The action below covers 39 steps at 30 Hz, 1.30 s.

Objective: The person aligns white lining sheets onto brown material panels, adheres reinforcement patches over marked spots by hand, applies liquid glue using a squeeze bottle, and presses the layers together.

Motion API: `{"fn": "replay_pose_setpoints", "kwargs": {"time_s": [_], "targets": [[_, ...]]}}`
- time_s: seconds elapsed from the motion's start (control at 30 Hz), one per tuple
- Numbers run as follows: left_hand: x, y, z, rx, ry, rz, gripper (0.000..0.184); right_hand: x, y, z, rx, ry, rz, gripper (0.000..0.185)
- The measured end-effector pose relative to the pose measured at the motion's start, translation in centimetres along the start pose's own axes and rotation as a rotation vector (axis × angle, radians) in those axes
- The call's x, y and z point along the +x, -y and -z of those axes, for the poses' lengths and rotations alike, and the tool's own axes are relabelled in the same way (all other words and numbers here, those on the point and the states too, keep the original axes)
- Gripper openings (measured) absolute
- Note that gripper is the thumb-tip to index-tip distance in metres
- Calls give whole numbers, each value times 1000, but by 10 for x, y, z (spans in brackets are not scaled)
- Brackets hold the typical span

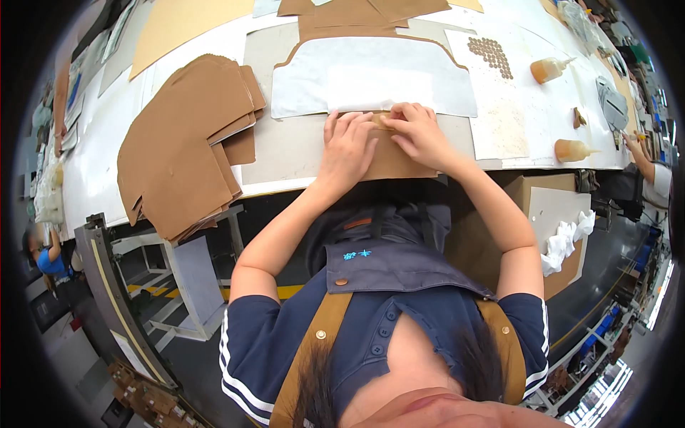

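Note:
A brown leather-like sheet (399, 158) lies at the front edge of the table beneath both hands. My left hand (348, 146) rests on its left side, the fingers apart and bent over its far edge. Beside it, my right hand (419, 134) pinches with thumb and index finger at that same edge; the fingertips partly hide what they grip. Just beyond the fingers is a pale, white-faced panel (303, 80) with a brown border along its curved far side, its near edge touching or close to my fingertips.
Stacked brown cut pieces (178, 135) overhang the table's front left. More brown sheets (349, 16) lie at the back. To the right are small brown discs (491, 55), a glue bottle (548, 70) and another bottle (573, 150). A cardboard box (524, 192) stands below; other people work at both sides.

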<state>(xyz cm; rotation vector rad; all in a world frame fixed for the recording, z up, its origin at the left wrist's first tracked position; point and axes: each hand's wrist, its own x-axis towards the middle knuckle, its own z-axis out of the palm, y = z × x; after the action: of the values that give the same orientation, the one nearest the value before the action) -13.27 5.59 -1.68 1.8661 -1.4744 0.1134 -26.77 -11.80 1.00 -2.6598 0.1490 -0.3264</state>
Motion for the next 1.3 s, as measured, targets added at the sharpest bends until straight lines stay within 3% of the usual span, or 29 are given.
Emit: {"fn": "replay_pose_setpoints", "kwargs": {"time_s": [0.07,0.17,0.23,0.27,0.37,0.5,0.67,1.03,1.3], "targets": [[6,-2,11,-158,-84,40,25,1,11,17,143,-159,-47,36],[24,-35,68,-451,26,144,18,-12,21,30,342,-398,-175,30],[39,-65,110,-1204,162,105,16,-23,23,26,565,-566,-329,28],[52,-90,131,-1585,168,11,24,-33,22,19,608,-629,-380,26],[62,-136,159,-1992,377,-164,24,-64,26,-7,858,-743,-582,26],[55,-174,168,-2109,598,-334,23,-99,43,-4,575,-771,-544,25],[46,-199,168,-2134,748,-435,22,-118,47,0,508,-805,-544,24],[35,-222,140,-2089,791,-405,21,-98,62,3,283,-752,-364,27],[33,-217,152,-2089,809,-424,19,-110,58,0,255,-759,-388,27]]}}
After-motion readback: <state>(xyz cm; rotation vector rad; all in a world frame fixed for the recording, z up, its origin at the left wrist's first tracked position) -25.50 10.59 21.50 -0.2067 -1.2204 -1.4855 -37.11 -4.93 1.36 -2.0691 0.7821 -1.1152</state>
